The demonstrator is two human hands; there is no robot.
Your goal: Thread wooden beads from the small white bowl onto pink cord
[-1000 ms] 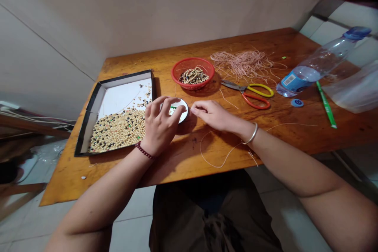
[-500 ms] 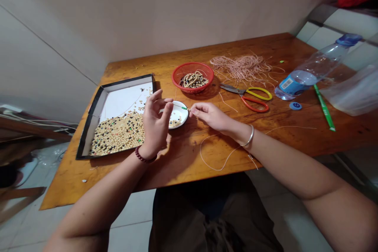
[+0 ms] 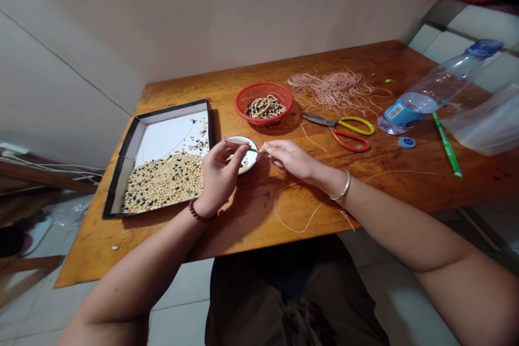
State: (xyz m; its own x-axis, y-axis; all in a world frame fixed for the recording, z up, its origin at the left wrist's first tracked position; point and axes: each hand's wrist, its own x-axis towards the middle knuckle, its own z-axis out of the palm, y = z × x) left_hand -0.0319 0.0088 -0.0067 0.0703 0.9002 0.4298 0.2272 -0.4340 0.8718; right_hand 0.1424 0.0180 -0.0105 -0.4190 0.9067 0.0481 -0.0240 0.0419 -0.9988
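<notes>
My left hand (image 3: 220, 174) is closed in a pinch on a thin beading string, with the thumb against the fingertips. A short run of green beads (image 3: 252, 150) sits on the string between my two hands. My right hand (image 3: 291, 159) pinches the string on the other side of these beads, thumb on forefinger. Both hands are raised over a small white dish (image 3: 251, 161) holding loose beads, partly hidden by my left hand. From under my right hand a pale length of string (image 3: 307, 225) loops across the table.
A black-rimmed tray (image 3: 111, 188) of loose beads stands left. Behind are a red basket (image 3: 263, 88) with beaded strands and a heap of pink string (image 3: 330, 89). Scissors (image 3: 334, 125), a water bottle (image 3: 430, 89), a blue cap (image 3: 406, 142) and a green pen (image 3: 447, 146) lie right.
My left hand's raised, spread fingers have come down and closed on the string near the green beads. My right hand stays almost in place.
</notes>
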